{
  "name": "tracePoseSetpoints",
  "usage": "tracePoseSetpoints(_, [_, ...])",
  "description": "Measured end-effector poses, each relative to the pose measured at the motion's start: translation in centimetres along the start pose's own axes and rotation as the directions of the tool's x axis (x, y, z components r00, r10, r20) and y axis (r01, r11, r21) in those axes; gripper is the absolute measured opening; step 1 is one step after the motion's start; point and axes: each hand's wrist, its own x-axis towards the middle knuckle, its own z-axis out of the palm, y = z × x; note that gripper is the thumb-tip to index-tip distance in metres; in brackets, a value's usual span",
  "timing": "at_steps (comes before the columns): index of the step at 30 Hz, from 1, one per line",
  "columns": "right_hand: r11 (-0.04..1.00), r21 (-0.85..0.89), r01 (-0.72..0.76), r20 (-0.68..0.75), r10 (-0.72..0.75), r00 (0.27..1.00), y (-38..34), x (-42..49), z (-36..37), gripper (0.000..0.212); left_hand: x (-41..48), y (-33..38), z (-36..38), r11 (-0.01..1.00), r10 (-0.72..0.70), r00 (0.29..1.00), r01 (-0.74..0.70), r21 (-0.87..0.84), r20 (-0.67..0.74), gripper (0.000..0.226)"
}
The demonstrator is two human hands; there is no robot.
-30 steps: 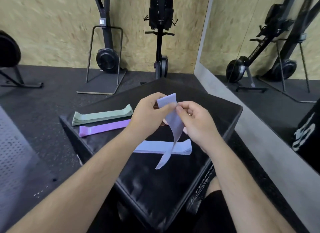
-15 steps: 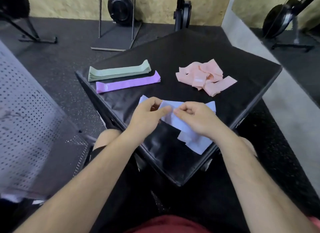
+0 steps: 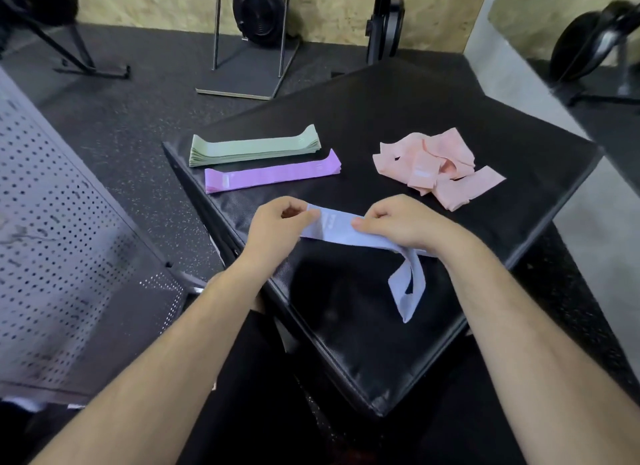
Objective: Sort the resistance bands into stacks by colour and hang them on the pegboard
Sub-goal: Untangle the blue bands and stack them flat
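One blue band [image 3: 334, 228] in the pinch of left hand [image 3: 277, 230] and right hand [image 3: 407, 224] fingers [image 3: 362, 224], over black box [image 3: 346, 340].

Bare arms run back from the left hand [image 3: 277, 229] and right hand [image 3: 398, 222]. Black fabric [image 3: 249, 378] covers the lap.

Dim even indoor light, soft sheen on black surface, edges blurred, wide-angle bowing
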Motion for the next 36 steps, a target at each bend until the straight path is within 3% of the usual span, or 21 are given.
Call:
tracePoseSetpoints(4, [0.993, -0.109, -0.037, 0.038, 0.041, 0.998, 0.0, 3.2, -0.7, 0.045, 2.6, -0.4, 0.6, 0.995, 0.012, 0.998, -0.006, 0.095, -0.060, 0.010])
tracePoseSetpoints(7, [0.992, -0.114, -0.062, 0.069, 0.070, 0.995, 0.6, 5.4, -0.4, 0.044, 4.0, -1.0, 1.1, 0.982, 0.017, 0.998, -0.004, 0.187, -0.068, 0.009])
tracePoseSetpoints(12, [0.986, -0.128, -0.112, 0.116, 0.127, 0.985, 1.8, 7.7, 1.2, 0.061, 5.0, -2.8, 1.2, 0.960, 0.030, 0.996, -0.006, 0.279, -0.082, 0.007])
tracePoseSetpoints(19, [0.985, -0.102, -0.140, 0.085, 0.149, 0.985, 2.4, 8.8, 2.0, 0.061, 5.3, -4.1, 1.2, 0.955, 0.071, 0.993, -0.042, 0.294, -0.090, 0.005])
tracePoseSetpoints(24, [0.979, -0.145, -0.142, 0.041, 0.150, 0.988, 2.4, 8.8, 2.4, 0.058, 5.5, -4.6, 1.6, 0.906, 0.142, 0.985, -0.090, 0.414, -0.098, 0.008])
tracePoseSetpoints(25, [0.978, -0.153, -0.143, 0.030, 0.150, 0.988, 2.3, 8.7, 2.5, 0.057, 5.4, -4.7, 1.8, 0.870, 0.196, 0.974, -0.121, 0.479, -0.110, 0.018])
tracePoseSetpoints(27, [0.976, -0.164, -0.146, 0.027, 0.152, 0.988, 2.1, 8.7, 2.6, 0.057, 4.7, -4.3, 2.9, 0.685, 0.421, 0.902, -0.249, 0.685, -0.092, 0.036])
tracePoseSetpoints(29, [0.972, -0.186, -0.145, 0.037, 0.155, 0.987, 1.9, 8.7, 2.7, 0.052, 3.9, -3.4, 4.9, 0.484, 0.605, 0.793, -0.435, 0.760, 0.068, 0.044])
tracePoseSetpoints(32, [0.966, -0.220, -0.134, 0.020, 0.142, 0.990, 1.9, 8.7, 2.7, 0.029, 4.0, -3.9, 7.2, 0.345, 0.597, 0.732, -0.603, 0.719, 0.328, 0.044])
tracePoseSetpoints(36, [0.964, -0.244, -0.103, 0.059, 0.120, 0.991, 1.8, 8.1, 2.5, 0.047, 4.6, -6.9, 6.0, 0.360, 0.512, 0.816, -0.487, 0.796, 0.268, 0.049])
